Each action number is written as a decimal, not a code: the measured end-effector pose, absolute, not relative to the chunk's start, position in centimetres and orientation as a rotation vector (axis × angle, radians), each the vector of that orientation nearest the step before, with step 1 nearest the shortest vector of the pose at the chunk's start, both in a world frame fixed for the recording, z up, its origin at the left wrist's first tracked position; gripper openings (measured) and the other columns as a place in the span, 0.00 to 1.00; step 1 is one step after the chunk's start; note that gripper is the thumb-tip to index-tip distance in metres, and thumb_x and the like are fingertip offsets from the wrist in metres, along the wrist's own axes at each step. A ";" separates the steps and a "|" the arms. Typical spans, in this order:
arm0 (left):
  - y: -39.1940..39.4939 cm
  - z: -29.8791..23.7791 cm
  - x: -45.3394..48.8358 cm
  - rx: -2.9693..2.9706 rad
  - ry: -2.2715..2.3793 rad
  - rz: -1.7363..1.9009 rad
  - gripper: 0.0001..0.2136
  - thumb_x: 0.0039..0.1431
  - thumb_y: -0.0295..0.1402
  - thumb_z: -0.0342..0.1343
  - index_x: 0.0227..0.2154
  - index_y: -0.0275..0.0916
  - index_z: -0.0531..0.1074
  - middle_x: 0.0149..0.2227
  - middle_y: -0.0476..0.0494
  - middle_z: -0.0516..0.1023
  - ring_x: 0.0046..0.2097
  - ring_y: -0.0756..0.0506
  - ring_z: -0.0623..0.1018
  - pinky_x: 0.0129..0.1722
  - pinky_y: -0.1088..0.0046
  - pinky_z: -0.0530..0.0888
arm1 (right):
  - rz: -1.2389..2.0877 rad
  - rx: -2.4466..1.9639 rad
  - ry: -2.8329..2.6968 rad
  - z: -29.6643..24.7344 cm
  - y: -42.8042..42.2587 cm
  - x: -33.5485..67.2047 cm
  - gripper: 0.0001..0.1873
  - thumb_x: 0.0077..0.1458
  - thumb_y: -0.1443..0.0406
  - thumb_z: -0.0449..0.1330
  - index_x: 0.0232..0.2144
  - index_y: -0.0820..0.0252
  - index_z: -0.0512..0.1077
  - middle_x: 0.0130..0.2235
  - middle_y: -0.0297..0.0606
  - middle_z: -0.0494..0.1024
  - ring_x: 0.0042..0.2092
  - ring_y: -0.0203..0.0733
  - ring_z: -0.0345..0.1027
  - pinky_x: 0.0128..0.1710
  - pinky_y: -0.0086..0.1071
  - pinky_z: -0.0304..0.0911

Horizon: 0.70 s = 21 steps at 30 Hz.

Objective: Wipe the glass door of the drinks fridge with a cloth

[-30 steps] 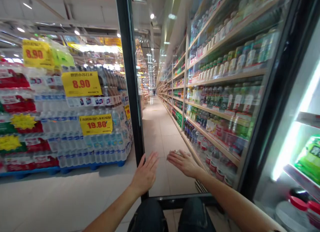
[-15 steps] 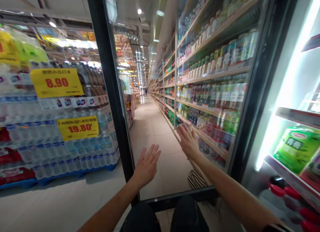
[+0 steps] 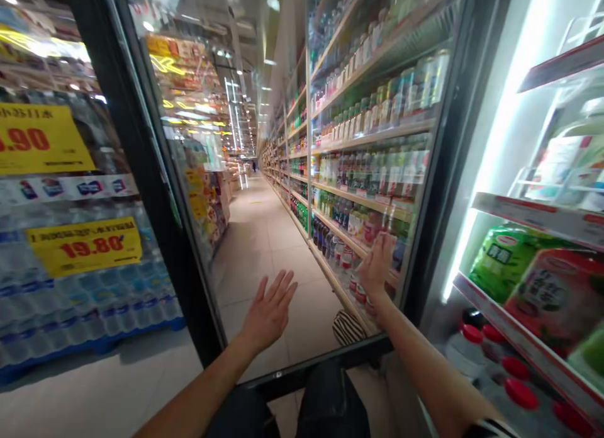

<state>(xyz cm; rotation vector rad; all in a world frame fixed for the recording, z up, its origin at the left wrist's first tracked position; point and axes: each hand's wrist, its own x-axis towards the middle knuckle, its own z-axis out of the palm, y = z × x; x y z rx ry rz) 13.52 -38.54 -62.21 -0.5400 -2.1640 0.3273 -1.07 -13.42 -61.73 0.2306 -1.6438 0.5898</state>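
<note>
A glass cooler door (image 3: 278,224) in a black frame stands swung out in front of me. My left hand (image 3: 268,309) lies on the glass at its lower middle, fingers stretched and slightly spread, holding nothing. Higher up and to the right, my right hand (image 3: 375,271) is at the pane with its fingers close together. A pale patch shows by its fingertips, but blur hides what it is.
To the right is a lit cooler with a green pouch (image 3: 503,262), a red pouch (image 3: 557,296) and red-capped bottles (image 3: 472,343). Shrink-wrapped bottles stand left, under a yellow price sign (image 3: 87,246). A striped item (image 3: 348,328) shows in the glass near the floor.
My right hand has moved right across the glass, toward the frame's right side. The left hand keeps its flat pose. The view has turned right, showing more of the cooler.
</note>
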 end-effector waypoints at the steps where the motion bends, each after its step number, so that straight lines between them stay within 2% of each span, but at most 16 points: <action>1: -38.3 -62.4 13.4 -0.545 -2.171 0.324 0.23 0.54 0.29 0.50 0.54 0.37 0.64 0.60 0.40 0.63 0.64 0.43 0.55 0.64 0.58 0.41 | 0.600 0.240 -1.648 -62.2 -13.6 -0.8 0.34 0.58 0.70 0.43 0.65 0.60 0.39 0.65 0.51 0.49 0.66 0.53 0.37 0.59 0.57 0.50; 6: -38.0 -63.1 13.0 -0.530 -2.169 0.290 0.22 0.54 0.29 0.49 0.54 0.37 0.64 0.60 0.41 0.63 0.64 0.43 0.55 0.64 0.58 0.38 | 0.365 0.665 -1.806 -63.6 -13.4 -0.4 0.35 0.56 0.73 0.44 0.64 0.54 0.44 0.63 0.45 0.55 0.66 0.49 0.42 0.60 0.51 0.51; 12: -38.0 -63.8 12.8 -0.530 -2.149 0.249 0.23 0.54 0.28 0.49 0.54 0.37 0.64 0.59 0.40 0.64 0.65 0.44 0.54 0.64 0.58 0.39 | 0.646 0.255 -1.579 -61.3 -11.7 -2.4 0.33 0.58 0.70 0.41 0.65 0.61 0.40 0.65 0.49 0.48 0.67 0.52 0.36 0.60 0.59 0.46; 17: -37.8 -63.2 13.1 -0.523 -2.130 0.188 0.23 0.54 0.29 0.50 0.55 0.37 0.64 0.58 0.38 0.65 0.65 0.44 0.53 0.64 0.57 0.42 | 0.330 0.742 -1.760 -62.7 -12.7 -1.1 0.34 0.56 0.72 0.45 0.64 0.52 0.46 0.63 0.41 0.57 0.66 0.47 0.41 0.62 0.50 0.48; 19: -38.2 -62.2 13.3 -0.480 -2.094 0.124 0.22 0.55 0.29 0.50 0.54 0.36 0.63 0.59 0.37 0.64 0.65 0.44 0.52 0.64 0.56 0.43 | 0.400 0.616 -1.737 -62.0 -11.3 -2.2 0.32 0.57 0.70 0.45 0.63 0.54 0.48 0.63 0.43 0.57 0.66 0.48 0.41 0.62 0.52 0.47; 21: -38.7 -60.9 13.3 -0.419 -2.046 0.073 0.22 0.56 0.29 0.50 0.55 0.36 0.62 0.59 0.36 0.63 0.65 0.44 0.51 0.64 0.56 0.44 | 0.583 0.350 -1.661 -61.0 -9.7 -3.5 0.30 0.58 0.69 0.43 0.63 0.61 0.47 0.64 0.49 0.52 0.66 0.51 0.39 0.62 0.55 0.45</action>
